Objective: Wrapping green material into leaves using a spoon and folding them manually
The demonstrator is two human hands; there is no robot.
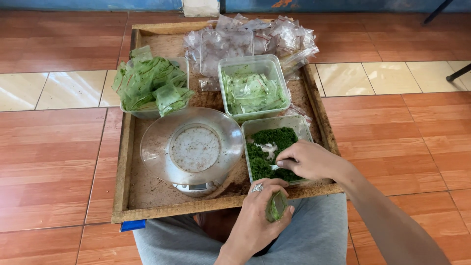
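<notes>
My left hand (258,211), with a ring on one finger, grips a small clear bag (276,206) holding a little green powder, just below the front edge of the wooden tray (123,162). My right hand (306,160) reaches into a clear plastic tub (297,123) of dark green powder (272,140), fingers pinched on a small white spoon that is mostly hidden. A kitchen scale with a round metal bowl (192,145) stands left of that tub.
At the back of the tray sit a tub of flat filled green bags (252,88), a tub heaped with filled bags (152,84) and a pile of empty clear bags (250,37). The tray rests over my grey-clad lap (319,230) above a red tiled floor (54,157).
</notes>
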